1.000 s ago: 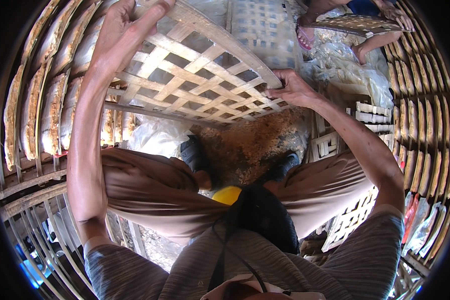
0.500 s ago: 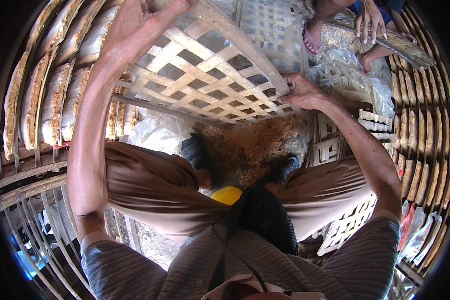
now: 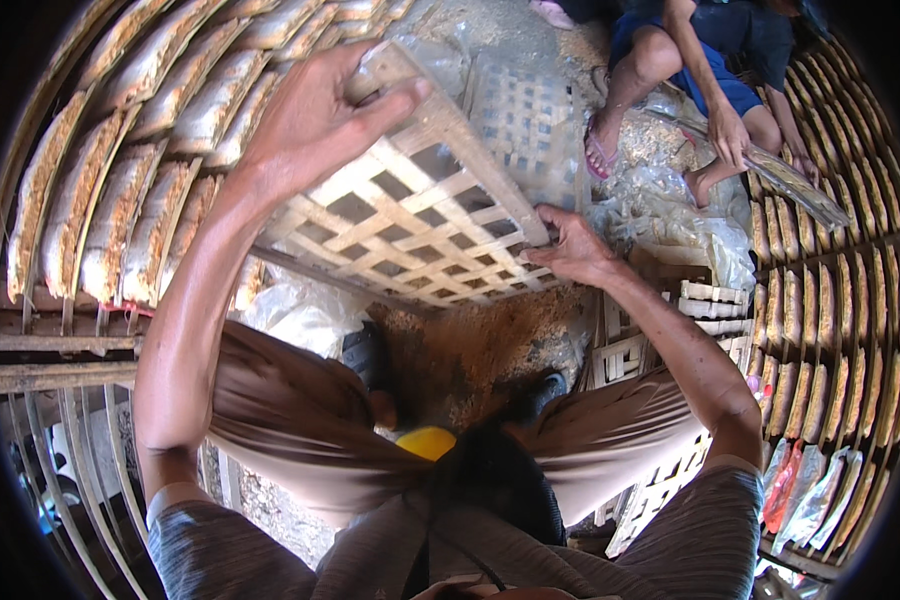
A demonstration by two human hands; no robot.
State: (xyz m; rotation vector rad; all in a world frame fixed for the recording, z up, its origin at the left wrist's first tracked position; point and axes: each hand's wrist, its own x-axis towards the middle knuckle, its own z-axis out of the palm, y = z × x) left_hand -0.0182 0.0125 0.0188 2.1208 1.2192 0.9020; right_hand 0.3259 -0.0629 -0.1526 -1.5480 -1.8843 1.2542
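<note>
Woven tray: A flat lattice of pale strips, the woven tray point(image 3: 410, 215) is framed by a wooden edge and held up at a tilt between the person's forearms, ahead of the knees. Whether its lower edge touches anything, I cannot tell from here.
Left hand: The left hand point(image 3: 315, 130) is clamped on the upper corner of the frame, thumb laid along the wood.
Right hand: Over at the tray's right corner, the right hand point(image 3: 575, 250) pinches the frame narrowly between thumb and fingers.
Floor: Brown, crumbly litter covers the floor point(image 3: 470, 350) below the tray, between the brown trousers point(image 3: 290, 400).
Yellow thing: Something yellow point(image 3: 427, 442) peeks out between the thighs, mostly covered.
Left rack: Rows of pale slabs with rough brown edges lean in the slatted rack point(image 3: 115, 225) close by the left forearm.
Right side: More slabs line a second rack point(image 3: 820, 310), with clear and red plastic bags point(image 3: 800, 495) hanging lower down.
Co-worker: Across the way sits a co-worker in blue shorts point(image 3: 735, 90), one hand point(image 3: 732, 138) at a narrow-looking board point(image 3: 795, 188) seen nearly edge-on.
Plastic: Crumpled clear sheeting point(image 3: 705, 240) lies near the co-worker's feet.
</note>
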